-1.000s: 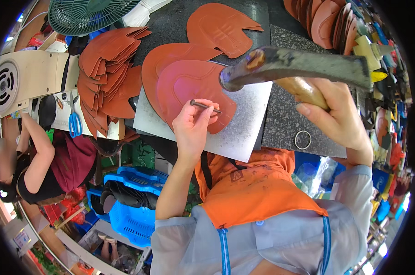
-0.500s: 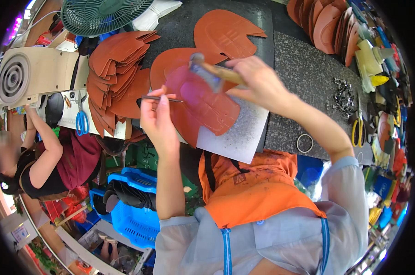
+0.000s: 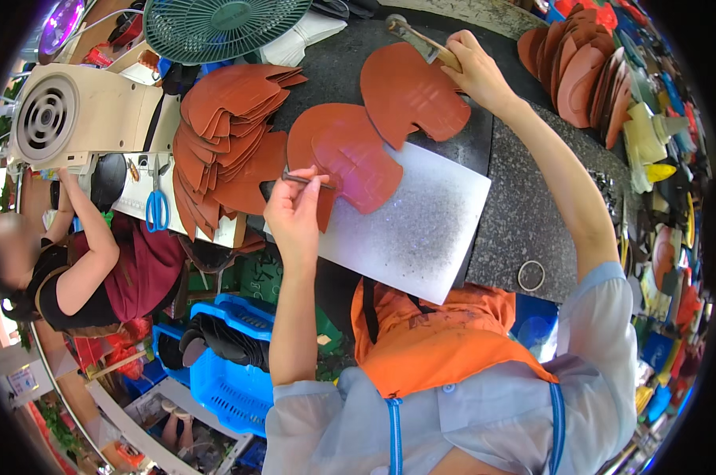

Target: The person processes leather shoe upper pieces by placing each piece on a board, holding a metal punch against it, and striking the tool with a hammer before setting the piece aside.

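Note:
Pinched in the fingers of my left hand (image 3: 293,214) is a thin dark punch (image 3: 306,181), slanting over the lower edge of a brown leather piece (image 3: 358,170). Part of that piece overlaps a white board (image 3: 409,226) marked with dark specks. Farther off, my right hand (image 3: 475,71) grips the wooden handle of a hammer (image 3: 415,39), whose metal head points left. Just below the hammer lies another curved, notched leather piece (image 3: 413,91). A further leather piece (image 3: 306,131) shows partly beneath the one near my left hand.
Fanned leather pieces (image 3: 227,150) are stacked at left; another stack (image 3: 575,71) stands far right. A green fan (image 3: 227,28), blue scissors (image 3: 157,207) and a metal ring (image 3: 531,275) lie around. A blue basket (image 3: 227,388) stands below. At left, a person (image 3: 89,269) sits by a beige machine (image 3: 89,111).
My right hand has lifted the hammer away from the middle leather piece toward the far side. That piece has shifted left, baring more of the white board. The punch remains in my left hand.

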Action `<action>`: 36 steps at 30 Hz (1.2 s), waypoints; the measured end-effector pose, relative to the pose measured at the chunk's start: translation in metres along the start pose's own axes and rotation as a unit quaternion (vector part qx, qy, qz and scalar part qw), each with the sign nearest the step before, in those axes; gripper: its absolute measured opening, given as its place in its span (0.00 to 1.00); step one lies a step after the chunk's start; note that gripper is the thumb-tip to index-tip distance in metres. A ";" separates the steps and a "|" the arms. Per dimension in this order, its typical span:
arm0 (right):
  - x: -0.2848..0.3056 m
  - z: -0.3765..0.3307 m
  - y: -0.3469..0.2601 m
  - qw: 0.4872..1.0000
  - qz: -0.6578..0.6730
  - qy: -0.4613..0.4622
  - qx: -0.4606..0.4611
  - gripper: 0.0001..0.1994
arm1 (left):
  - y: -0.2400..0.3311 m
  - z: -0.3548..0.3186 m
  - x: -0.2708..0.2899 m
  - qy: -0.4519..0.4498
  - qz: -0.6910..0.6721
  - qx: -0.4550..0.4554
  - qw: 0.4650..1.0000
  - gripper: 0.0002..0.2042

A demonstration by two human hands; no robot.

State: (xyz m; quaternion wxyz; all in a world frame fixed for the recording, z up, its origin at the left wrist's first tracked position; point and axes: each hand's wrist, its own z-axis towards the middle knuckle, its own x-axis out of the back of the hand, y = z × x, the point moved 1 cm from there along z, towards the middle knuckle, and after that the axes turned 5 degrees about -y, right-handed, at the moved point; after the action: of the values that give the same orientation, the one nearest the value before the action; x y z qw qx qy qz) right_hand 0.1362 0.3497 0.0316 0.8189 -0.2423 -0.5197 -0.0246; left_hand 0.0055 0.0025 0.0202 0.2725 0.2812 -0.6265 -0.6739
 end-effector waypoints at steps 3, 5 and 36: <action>-0.019 -0.002 0.021 0.995 -0.080 0.052 0.032 0.11 | 0.003 -0.006 -0.017 -0.006 -0.012 0.016 1.000 0.06; -0.019 -0.004 0.014 0.981 -0.154 0.088 0.083 0.12 | 0.009 0.000 -0.024 -0.015 -0.035 0.055 0.998 0.06; 0.116 -0.072 -0.140 0.979 0.067 -0.175 0.077 0.14 | -0.002 0.008 -0.046 -0.044 -0.073 0.102 0.991 0.03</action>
State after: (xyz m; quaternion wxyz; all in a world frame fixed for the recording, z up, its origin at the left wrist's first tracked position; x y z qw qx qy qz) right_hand 0.2086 0.2203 0.1596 0.7313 -0.2130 -0.6380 0.1131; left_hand 0.0322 0.0412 0.0202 0.1644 0.3223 -0.6815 -0.6361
